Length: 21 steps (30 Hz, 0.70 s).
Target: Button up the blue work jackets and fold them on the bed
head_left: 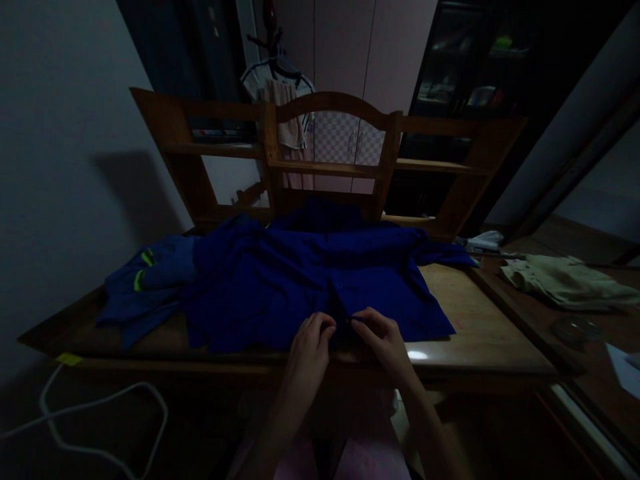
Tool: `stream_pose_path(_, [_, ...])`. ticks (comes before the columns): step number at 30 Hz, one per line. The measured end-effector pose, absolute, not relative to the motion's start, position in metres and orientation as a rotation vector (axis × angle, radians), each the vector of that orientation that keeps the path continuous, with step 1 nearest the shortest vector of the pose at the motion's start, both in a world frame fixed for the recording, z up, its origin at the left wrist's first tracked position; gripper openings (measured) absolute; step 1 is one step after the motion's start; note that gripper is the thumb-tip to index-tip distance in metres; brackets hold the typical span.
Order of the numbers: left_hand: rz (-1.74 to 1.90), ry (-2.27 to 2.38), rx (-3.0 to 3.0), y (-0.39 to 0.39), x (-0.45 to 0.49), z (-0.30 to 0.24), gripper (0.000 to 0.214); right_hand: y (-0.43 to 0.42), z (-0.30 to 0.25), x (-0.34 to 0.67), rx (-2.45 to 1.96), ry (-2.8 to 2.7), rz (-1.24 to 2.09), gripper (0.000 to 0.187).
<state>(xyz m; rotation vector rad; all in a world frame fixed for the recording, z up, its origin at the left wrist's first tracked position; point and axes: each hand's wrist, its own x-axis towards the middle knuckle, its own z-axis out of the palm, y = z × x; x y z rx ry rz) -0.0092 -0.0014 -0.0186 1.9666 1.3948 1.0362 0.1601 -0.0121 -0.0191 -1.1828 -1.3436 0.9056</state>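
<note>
A dark blue shirt [280, 273] lies spread over the wooden desk, its front opening running down the middle toward me. Both hands are at its near edge, on either side of that opening. My left hand [316, 333] pinches the cloth of the left front edge between thumb and fingers. Opposite it, my right hand [377, 328] pinches the right front edge, with a small dark spot at the fingertips that I cannot make out. A round button shows faintly on the shirt a little above the hands.
Another blue garment with yellow-green stripes [160, 270] lies at the desk's left end. A wooden shelf frame [327, 170] rises along the back. On the right side surface are a folded pale cloth [565, 280] and a glass dish [576, 328]. A white cable [105, 400] hangs at lower left.
</note>
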Motion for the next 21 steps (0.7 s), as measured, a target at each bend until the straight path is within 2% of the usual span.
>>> stream_pose_path(5, [1.117, 1.456, 1.833, -0.003, -0.004, -0.016, 0.012, -0.013, -0.02, 0.164, -1.118, -1.373, 0.935, 0.025])
stream_pose_path(12, [1.465, 1.394, 1.443, 0.021, -0.041, 0.006, 0.02, -0.006, -0.03, 0.172, -0.941, -1.075, 1.125, 0.024])
stream_pose_path(17, [1.294, 1.123, 1.453, 0.02, -0.03, 0.011, 0.019, -0.006, -0.032, 0.175, -0.835, -0.911, 1.215, 0.015])
stream_pose_path(21, [1.191, 1.123, 1.593, 0.003, -0.003, -0.002, 0.016, -0.008, -0.03, 0.174, -0.914, -0.982, 1.155, 0.013])
